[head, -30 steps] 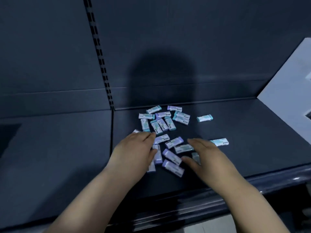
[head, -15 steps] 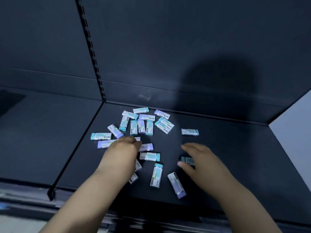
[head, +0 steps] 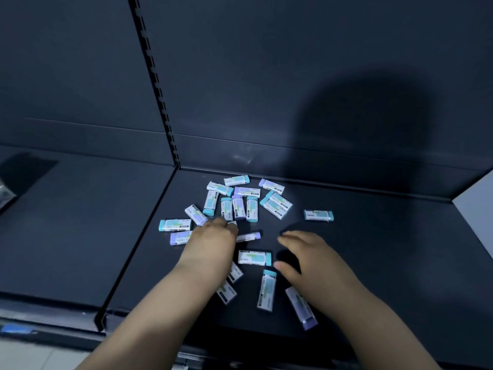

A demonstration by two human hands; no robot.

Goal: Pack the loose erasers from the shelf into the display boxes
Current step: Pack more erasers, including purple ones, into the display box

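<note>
Several loose erasers in white sleeves with teal or purple ends lie scattered on the dark shelf (head: 373,263), most in a cluster (head: 238,206) near the back. My left hand (head: 210,244) reaches into the pile with its fingers curled down over one small eraser (head: 233,223); only that eraser's white end shows at the fingertips. My right hand (head: 306,259) hovers low over the shelf to the right, fingers relaxed and thumb apart, with nothing visible in it. A teal eraser (head: 255,257) lies between both hands. No display box is in view.
An upright slotted divider post (head: 157,97) and a shelf seam (head: 138,244) split this bay from the left bay. A lone eraser (head: 318,215) lies to the right. The shelf's front lip (head: 186,343) runs below my forearms. A pale side panel (head: 477,209) stands at the right.
The view swung from the first frame, and several erasers got pushed apart. My left fingers curled down onto an eraser. The teal eraser under my right hand is no longer visible.
</note>
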